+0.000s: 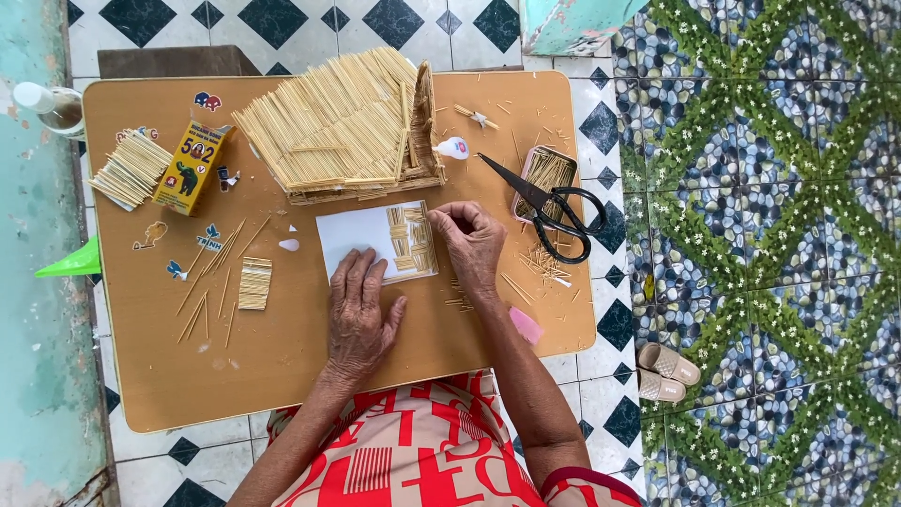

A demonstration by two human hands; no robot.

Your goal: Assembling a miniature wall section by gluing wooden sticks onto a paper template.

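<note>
Patterned floor tiles, dark diamonds on white to one side and pebbled green lattice to the other, surround a low tan table at which a person in a red-printed garment sits; the left hand lies flat, fingers together and extended, palm down on the near edge of a white sheet of paper, apparently to keep it from sliding; the right hand is just to the right of the left, its fingertips pinched together on the small sticks laid in short rows on the sheet's right part, though whether it grips one stick or merely presses them I cannot tell; beyond both hands, farther from the body, stands a stick-built roof model, close enough to reach; just past the right hand's fingers lies a small white glue bottle, and to that hand's right black scissors rest across a shallow tin of sticks, all on the working side; left of the left hand lie a trimmed bundle and loose sticks, with a yellow box and a bigger bundle farther off; a pair of slippers sits on the floor to the right.
</note>
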